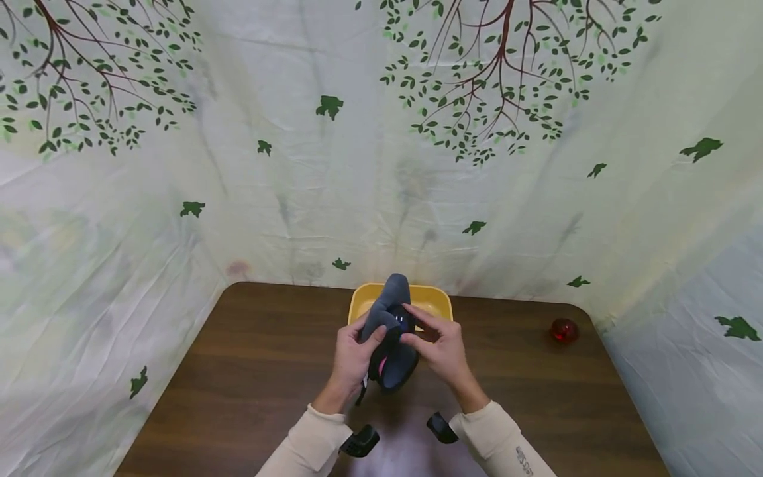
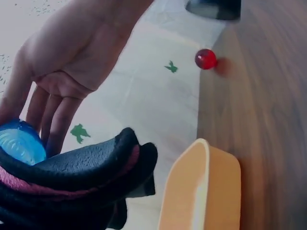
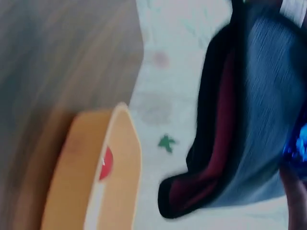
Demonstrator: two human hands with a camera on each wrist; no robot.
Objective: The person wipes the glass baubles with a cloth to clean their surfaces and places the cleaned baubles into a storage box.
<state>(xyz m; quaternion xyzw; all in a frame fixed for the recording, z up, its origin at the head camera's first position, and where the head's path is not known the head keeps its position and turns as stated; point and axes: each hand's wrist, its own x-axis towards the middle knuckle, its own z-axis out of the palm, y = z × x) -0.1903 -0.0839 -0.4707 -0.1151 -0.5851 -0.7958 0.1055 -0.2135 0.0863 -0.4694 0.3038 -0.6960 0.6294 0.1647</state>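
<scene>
A dark grey-blue, black-edged fabric piece with pink lining [image 1: 384,317] is held above the brown wooden table [image 1: 268,371], long axis running away from the person, far end toward the yellow plastic tray [image 1: 432,301]. Forearms converge; the partly curled left hand [image 1: 353,358] grips it, the right hand [image 1: 444,341] pinches a glossy blue round object [image 2: 21,143].

Cream slvs [image 1: 312,442] – R w/ print [image 1: 524,461], blk cams [image 1: 359,442]

Your left hand [image 1: 352,351] is gripping; your right hand [image 1: 442,346] is pinching. Your forearms [image 1: 305,442] are slanting inward.
</scene>
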